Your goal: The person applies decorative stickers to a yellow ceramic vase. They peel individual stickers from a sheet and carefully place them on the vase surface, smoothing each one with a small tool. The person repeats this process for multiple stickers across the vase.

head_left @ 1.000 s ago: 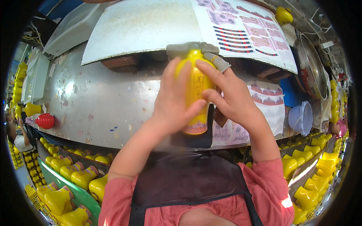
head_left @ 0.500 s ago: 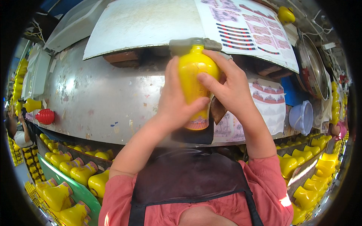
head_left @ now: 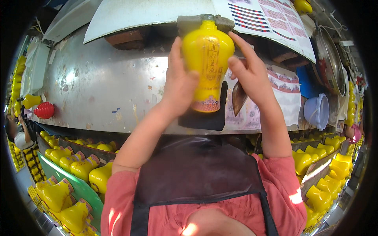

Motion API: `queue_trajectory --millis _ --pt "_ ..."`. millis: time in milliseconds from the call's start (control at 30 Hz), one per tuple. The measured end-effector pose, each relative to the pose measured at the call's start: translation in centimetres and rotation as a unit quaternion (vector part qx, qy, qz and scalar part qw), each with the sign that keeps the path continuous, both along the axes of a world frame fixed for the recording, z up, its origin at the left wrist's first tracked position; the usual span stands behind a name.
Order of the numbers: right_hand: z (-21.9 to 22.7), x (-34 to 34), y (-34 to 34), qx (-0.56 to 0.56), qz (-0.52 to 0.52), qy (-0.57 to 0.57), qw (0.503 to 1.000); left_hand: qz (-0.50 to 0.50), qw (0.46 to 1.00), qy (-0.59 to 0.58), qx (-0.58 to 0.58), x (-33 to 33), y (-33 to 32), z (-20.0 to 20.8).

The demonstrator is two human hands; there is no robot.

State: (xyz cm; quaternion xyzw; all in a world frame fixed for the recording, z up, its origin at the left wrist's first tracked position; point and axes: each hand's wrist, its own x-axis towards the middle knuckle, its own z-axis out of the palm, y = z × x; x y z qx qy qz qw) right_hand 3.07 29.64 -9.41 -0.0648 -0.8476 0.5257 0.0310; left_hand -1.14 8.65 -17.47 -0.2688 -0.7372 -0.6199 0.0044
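Observation:
A yellow bottle [head_left: 206, 51] with a clear glass mouth lies front side up, bearing gold-framed lettering and a pink patterned band near its base. Its neck end rests by a grey cloth pad [head_left: 189, 24], its base over a black cloth [head_left: 202, 122]. My left hand [head_left: 178, 76] is closed along the bottle's left side, its thumb blurred at the edge. On the other side, my right hand [head_left: 252, 72] has its forefinger by the bottle's shoulder and its thumb bent. A brown pointed, leaf-shaped piece [head_left: 239, 98] projects from under that hand; its grip is partly hidden.
Printed decal sheets [head_left: 283, 84] lie right of the bottle, with more on a white board [head_left: 153, 13] behind. A lilac bucket [head_left: 316, 112] stands right; a red ribbed object [head_left: 44, 110] sits left. Yellow bottles [head_left: 84, 167] fill racks on both sides. A person [head_left: 21, 133] is at far left.
Both thumbs have drawn back from the bottle's front, so its lettering shows. My right hand has shifted right, the brown piece moving with it. The whole view has shifted, putting the table higher.

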Motion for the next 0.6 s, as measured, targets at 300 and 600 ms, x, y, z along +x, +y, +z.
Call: queue_trajectory --millis 300,600 --pt "-3.7 3.5 -1.1 -0.082 0.039 0.006 0.996 -0.042 0.982 -0.138 0.122 2.1 -1.0 -0.1" --pt "-3.5 3.2 -2.8 -0.117 -0.004 -0.013 0.993 -0.009 0.982 -0.152 0.110 2.7 -0.1 0.6"
